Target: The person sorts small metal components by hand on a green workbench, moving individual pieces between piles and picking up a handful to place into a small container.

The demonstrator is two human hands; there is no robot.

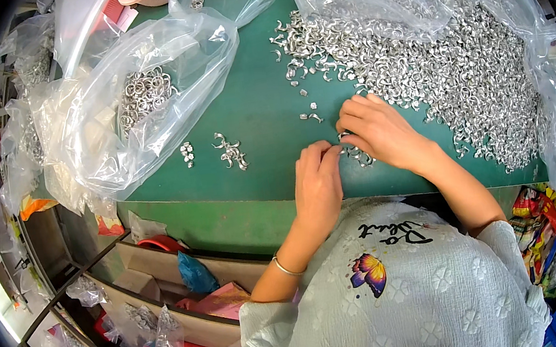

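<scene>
My left hand is closed in a pinch, its thumb and forefinger pointing toward my right hand. The fingers of the right hand are curled, and the fingertips of both hands nearly meet over the table. A small silver metal piece shows between them, mostly hidden by the fingers. Below the right palm lies a small group of curved silver pieces, partly covered by the hand. To the left are a little cluster of curved pieces and a few small blocky silver bits.
A large heap of curved silver pieces spreads over the right of the green table, under clear plastic. At left, an open plastic bag holds silver rings. Compartments with bags stand below the table's near edge.
</scene>
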